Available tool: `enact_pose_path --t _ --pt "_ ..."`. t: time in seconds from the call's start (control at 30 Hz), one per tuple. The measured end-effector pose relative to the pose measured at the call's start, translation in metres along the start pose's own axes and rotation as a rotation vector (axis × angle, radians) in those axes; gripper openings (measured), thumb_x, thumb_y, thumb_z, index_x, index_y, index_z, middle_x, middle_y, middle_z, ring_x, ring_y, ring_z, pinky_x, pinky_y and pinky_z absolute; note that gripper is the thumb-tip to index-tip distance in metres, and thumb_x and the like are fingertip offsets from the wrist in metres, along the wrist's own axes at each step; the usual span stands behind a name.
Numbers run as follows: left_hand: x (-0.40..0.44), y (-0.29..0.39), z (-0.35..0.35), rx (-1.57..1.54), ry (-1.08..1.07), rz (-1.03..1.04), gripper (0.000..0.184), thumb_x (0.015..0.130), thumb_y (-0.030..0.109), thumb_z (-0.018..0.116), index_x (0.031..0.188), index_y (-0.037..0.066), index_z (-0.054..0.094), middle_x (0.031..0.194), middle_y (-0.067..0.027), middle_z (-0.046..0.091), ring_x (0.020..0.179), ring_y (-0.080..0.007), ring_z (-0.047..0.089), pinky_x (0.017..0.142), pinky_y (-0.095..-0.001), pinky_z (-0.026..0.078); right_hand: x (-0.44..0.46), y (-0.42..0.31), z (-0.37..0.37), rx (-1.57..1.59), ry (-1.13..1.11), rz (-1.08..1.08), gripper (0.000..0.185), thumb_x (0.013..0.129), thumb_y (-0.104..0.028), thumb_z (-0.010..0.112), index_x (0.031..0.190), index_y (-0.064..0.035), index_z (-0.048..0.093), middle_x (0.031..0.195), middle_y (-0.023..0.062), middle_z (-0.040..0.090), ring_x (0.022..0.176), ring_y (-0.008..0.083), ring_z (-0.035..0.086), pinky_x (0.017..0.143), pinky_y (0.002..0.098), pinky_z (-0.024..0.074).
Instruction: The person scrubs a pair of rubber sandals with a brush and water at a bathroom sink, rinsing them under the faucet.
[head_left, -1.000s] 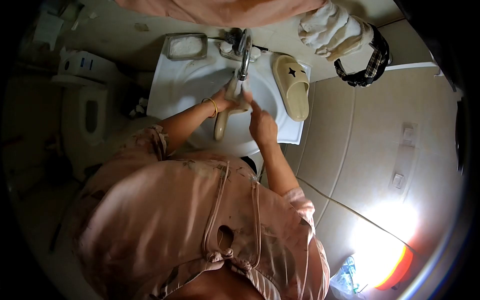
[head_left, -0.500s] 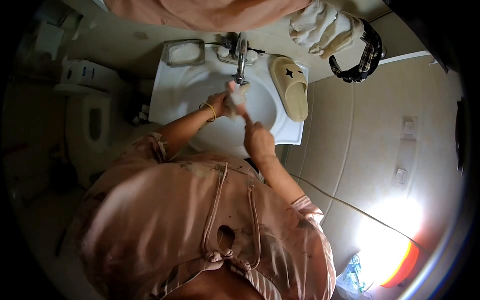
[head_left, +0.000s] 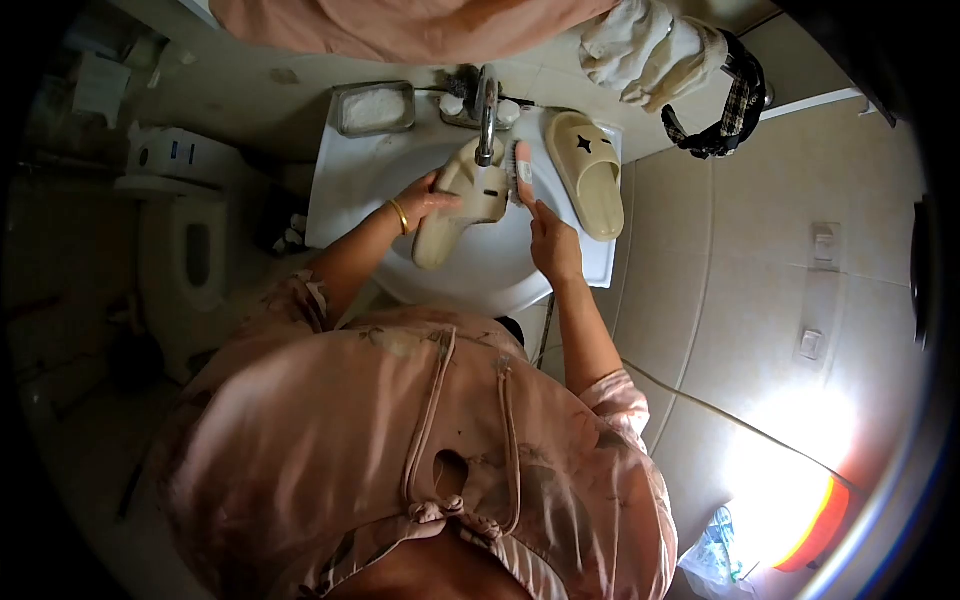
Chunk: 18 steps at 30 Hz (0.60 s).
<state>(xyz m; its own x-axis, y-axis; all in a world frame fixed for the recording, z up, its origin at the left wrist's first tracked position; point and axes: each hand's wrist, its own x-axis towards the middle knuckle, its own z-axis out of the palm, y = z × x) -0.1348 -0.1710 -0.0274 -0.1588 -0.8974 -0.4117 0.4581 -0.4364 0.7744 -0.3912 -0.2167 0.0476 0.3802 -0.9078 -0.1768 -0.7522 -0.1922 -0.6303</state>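
Left grip [head_left: 423,203] is curled on a slide slipper [head_left: 436,238], seemingly to steady it under the faucet [head_left: 488,125], inside the edges of the sink [head_left: 335,205]; a scrub brush [head_left: 525,170] is clasped by the right grip [head_left: 556,246].

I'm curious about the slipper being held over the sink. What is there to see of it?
The slipper is beige and smooth, apparently moulded rubber or foam, with a broad strap bearing a dark mark. It sits at a slant over the basin, toe end beneath the faucet, heel end towards the person. The left hand holds its left side. A pale streak below the spout looks like water. The brush is close to the strap; whether they touch is unclear.
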Motion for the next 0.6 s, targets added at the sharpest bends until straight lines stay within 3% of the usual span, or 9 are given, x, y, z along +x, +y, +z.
enact_pose_path --t 0.1,0.17,0.23,0.37,0.43,0.53,0.6 --pt "0.0 0.004 -0.003 -0.019 0.053 -0.089 0.058 0.077 0.007 0.066 0.129 0.009 0.041 0.112 -0.0044 0.056 0.101 -0.0173 0.056 0.087 -0.0332 0.047 -0.028 -0.029 -0.009 0.105 0.106 -0.016 0.031 0.087 -0.011 0.051 0.117 -0.0051 0.056 0.102 0.0227 0.061 0.093 0.0393 0.058 0.077 0.0429 0.0472" --pt "-0.001 -0.002 -0.006 -0.021 0.069 -0.084 0.059 0.078 0.01 0.066 0.13 0.009 0.04 0.113 -0.0047 0.056 0.103 -0.0184 0.056 0.088 -0.0344 0.047 -0.044 -0.045 -0.01 0.089 0.02 -0.069 0.034 0.087 -0.01 0.051 0.121 -0.0075 0.053 0.105 0.0231 0.06 0.094 0.0396 0.058 0.078 0.0441 0.0471" --pt "-0.002 -0.008 -0.005 -0.048 0.058 -0.055 0.059 0.078 0.011 0.066 0.13 0.009 0.04 0.112 -0.0047 0.056 0.103 -0.0184 0.056 0.088 -0.0352 0.047 -0.048 -0.057 -0.001 -0.016 -0.142 0.085 0.037 0.087 -0.011 0.05 0.124 -0.0107 0.051 0.105 0.0229 0.06 0.093 0.0399 0.058 0.077 0.0455 0.047" --pt "0.0 -0.02 -0.02 -0.144 0.024 -0.076 0.054 0.077 0.011 0.068 0.125 0.008 0.044 0.11 -0.0046 0.057 0.1 -0.0183 0.056 0.084 -0.0356 0.048 -0.016 0.008 0.037 -0.011 -0.002 0.024 0.034 0.087 -0.013 0.049 0.12 -0.0091 0.053 0.09 0.0249 0.063 0.081 0.041 0.06 0.069 0.0481 0.0472" --pt "0.002 -0.021 -0.03 -0.115 0.02 -0.08 0.052 0.077 0.015 0.069 0.123 0.008 0.045 0.106 -0.0039 0.059 0.096 -0.0177 0.057 0.079 -0.0343 0.049 -0.018 -0.006 0.021 0.072 -0.013 0.032 0.032 0.086 -0.011 0.048 0.117 -0.0049 0.055 0.089 0.0263 0.062 0.084 0.0431 0.058 0.072 0.0471 0.0469" --pt "-0.009 -0.02 -0.039 0.195 0.375 -0.136 0.05 0.079 0.03 0.069 0.118 0.007 0.048 0.1 -0.0042 0.06 0.092 -0.0162 0.057 0.071 -0.0315 0.047 -0.044 -0.006 0.022 0.115 -0.026 0.03 0.033 0.087 -0.01 0.047 0.118 -0.003 0.055 0.095 0.027 0.06 0.089 0.0435 0.057 0.077 0.0464 0.0461" --pt "-0.021 -0.024 -0.035 0.448 0.502 -0.243 0.056 0.079 0.041 0.066 0.119 0.005 0.049 0.099 -0.0049 0.06 0.09 -0.0146 0.056 0.071 -0.0303 0.045 -0.048 -0.003 0.026 0.135 -0.048 0.034 0.034 0.089 -0.012 0.047 0.121 -0.0018 0.053 0.099 0.0272 0.06 0.094 0.0423 0.057 0.079 0.0431 0.0463"
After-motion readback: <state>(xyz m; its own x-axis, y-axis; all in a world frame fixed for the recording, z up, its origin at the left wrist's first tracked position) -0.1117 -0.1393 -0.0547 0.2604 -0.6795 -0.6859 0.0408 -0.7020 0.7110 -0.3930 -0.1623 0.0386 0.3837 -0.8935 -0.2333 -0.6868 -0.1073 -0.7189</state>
